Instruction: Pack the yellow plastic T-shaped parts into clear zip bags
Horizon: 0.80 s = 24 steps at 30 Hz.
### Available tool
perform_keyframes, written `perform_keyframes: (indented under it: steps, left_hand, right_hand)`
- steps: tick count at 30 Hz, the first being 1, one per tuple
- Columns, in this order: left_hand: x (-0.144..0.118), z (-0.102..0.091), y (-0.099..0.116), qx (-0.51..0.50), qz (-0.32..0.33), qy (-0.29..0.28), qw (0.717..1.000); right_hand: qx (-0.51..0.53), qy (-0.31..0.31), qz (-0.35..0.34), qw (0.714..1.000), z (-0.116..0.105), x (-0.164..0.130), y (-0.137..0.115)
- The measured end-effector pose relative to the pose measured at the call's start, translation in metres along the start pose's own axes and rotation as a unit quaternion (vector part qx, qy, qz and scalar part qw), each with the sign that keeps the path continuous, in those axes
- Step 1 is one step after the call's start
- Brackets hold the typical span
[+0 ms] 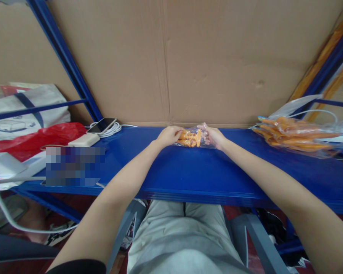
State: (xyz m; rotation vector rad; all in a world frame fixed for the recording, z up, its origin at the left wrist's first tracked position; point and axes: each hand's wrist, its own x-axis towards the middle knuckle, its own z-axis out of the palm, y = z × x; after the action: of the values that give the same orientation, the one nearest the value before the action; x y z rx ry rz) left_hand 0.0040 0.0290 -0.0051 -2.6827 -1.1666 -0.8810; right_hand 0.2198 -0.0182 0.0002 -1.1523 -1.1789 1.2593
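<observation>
A clear plastic bag with orange and pinkish pieces inside lies at the back of the blue tabletop, close to the cardboard wall. What the pieces are is too small to tell. My left hand grips the bag's left end, its fingers closed on the plastic. At the other end, my right hand pinches the bag near the pinkish pieces. Both forearms reach forward over the table.
To the right lies a pile of orange items in clear plastic. A phone rests on a coiled white cable at the left, near a white power bank-like block and a red plastic bag. Blue posts frame the cardboard wall.
</observation>
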Motion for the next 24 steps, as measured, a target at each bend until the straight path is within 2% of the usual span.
perform_keyframes:
  steps: [5, 8, 12, 18, 21, 22, 24]
  left_hand:
    - [0.000, 0.000, 0.000, -0.013, -0.004, -0.003, 1.000]
    - [0.000, 0.000, -0.001, -0.004, -0.022, -0.006, 1.000]
    - [0.000, 0.002, -0.007, 0.024, -0.047, -0.015, 0.998]
    - [0.003, 0.002, -0.013, -0.017, -0.041, -0.013, 0.999]
    - [0.006, 0.000, -0.007, -0.076, -0.026, 0.005, 0.997]
    - [0.007, -0.001, -0.005, -0.096, -0.023, 0.007, 0.995]
    - [0.008, -0.001, -0.002, -0.124, -0.024, 0.006, 0.992]
  right_hand:
    - [-0.003, 0.019, -0.025, 1.000, -0.006, 0.003, -0.003]
    - [-0.021, 0.017, -0.066, 0.997, -0.011, 0.005, -0.004]
    - [-0.088, 0.024, -0.119, 0.989, -0.014, 0.006, -0.005]
    - [-0.184, 0.070, -0.128, 0.972, -0.021, 0.010, -0.004]
    - [-0.257, 0.107, -0.152, 0.948, -0.028, 0.014, -0.005]
    - [-0.300, 0.122, -0.162, 0.932, -0.030, 0.014, -0.005]
    - [-0.411, 0.154, -0.182, 0.880, -0.034, 0.013, -0.008]
